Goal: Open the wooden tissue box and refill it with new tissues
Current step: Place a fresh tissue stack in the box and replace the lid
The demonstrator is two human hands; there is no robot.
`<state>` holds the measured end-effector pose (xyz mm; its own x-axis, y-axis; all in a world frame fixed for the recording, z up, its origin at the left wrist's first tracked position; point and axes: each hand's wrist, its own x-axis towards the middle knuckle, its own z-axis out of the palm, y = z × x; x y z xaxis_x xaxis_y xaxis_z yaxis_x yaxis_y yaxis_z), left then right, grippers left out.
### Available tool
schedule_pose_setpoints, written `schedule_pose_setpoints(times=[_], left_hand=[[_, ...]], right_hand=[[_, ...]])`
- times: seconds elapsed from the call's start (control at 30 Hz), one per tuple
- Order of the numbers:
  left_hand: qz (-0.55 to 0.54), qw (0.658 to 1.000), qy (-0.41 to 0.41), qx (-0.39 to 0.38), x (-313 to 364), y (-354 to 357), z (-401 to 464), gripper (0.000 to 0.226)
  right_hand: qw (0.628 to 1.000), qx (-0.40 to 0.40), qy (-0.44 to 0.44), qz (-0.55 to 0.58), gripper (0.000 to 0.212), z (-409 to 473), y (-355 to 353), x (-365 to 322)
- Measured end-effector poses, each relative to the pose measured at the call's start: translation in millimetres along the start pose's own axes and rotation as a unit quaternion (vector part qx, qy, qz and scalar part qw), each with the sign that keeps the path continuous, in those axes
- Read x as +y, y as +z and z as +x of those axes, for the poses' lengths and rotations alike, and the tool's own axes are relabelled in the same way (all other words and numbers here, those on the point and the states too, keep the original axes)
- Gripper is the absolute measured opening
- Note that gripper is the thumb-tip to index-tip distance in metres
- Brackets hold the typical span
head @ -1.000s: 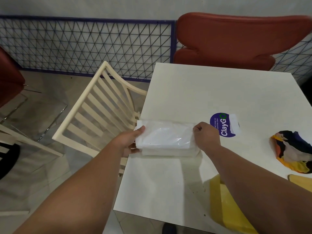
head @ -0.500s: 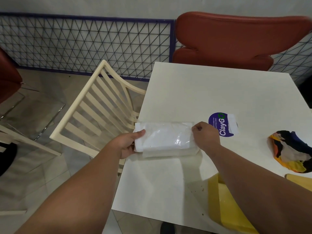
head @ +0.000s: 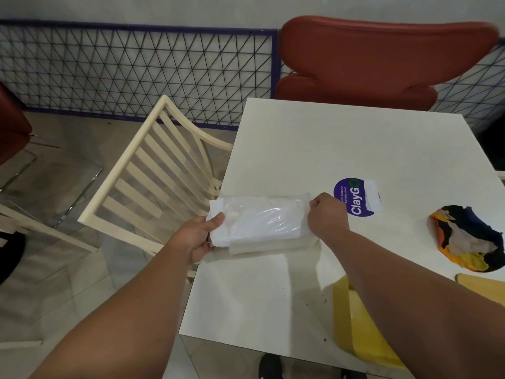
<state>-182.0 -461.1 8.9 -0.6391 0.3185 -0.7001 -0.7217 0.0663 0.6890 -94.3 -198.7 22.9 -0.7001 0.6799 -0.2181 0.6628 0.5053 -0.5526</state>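
Note:
A pack of white tissues [head: 259, 222] in clear plastic wrap lies at the left edge of the white table [head: 341, 149]. My left hand [head: 198, 237] grips the pack's left end, thumb on top. My right hand [head: 326, 214] pinches the plastic wrap at the pack's right end with curled fingers. A yellowish wooden piece [head: 360, 332] lies near the table's front edge, partly hidden under my right forearm. Another wooden piece [head: 483, 285] shows at the right edge.
A round purple ClayGo sticker [head: 355, 196] is on the table just right of my right hand. A multicoloured cloth [head: 470, 239] lies at the right. A cream slatted chair [head: 153, 181] stands left of the table, a red chair [head: 377, 64] behind it.
The pack has shifted slightly; my left hand has moved further onto its left end, and the white tissues show more at the front edge. My right hand keeps its pinch on the wrap.

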Motion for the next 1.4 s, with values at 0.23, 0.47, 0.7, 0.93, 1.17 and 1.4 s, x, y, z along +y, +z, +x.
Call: schedule_pose_setpoints(times=[0.23, 0.47, 0.7, 0.93, 1.17, 1.4], left_hand=[[-0.056, 0.998, -0.002, 0.024, -1, -13, -7, 0.037], [-0.053, 0.998, -0.003, 0.029, 0, -12, -14, 0.036], [-0.058, 0.997, 0.010, 0.047, -1, -33, -20, 0.038], [-0.060, 0.997, 0.025, 0.047, -2, -43, -27, 0.042], [-0.070, 0.993, 0.050, 0.082, 4, -75, -49, 0.046], [-0.103, 0.981, 0.095, 0.134, 20, -108, -76, 0.057]], right_hand=[[1.000, -0.001, -0.010, -0.018, 0.024, -2, -2, 4], [0.999, 0.005, -0.011, -0.030, 0.024, 0, -1, 6], [0.984, 0.106, -0.146, -0.011, 0.036, -10, 0, 10], [0.913, -0.096, -0.322, -0.231, 0.069, -28, 22, 10], [0.902, -0.111, -0.307, -0.282, 0.064, -31, 25, -1], [0.880, -0.124, -0.293, -0.352, 0.060, -35, 29, -8]])
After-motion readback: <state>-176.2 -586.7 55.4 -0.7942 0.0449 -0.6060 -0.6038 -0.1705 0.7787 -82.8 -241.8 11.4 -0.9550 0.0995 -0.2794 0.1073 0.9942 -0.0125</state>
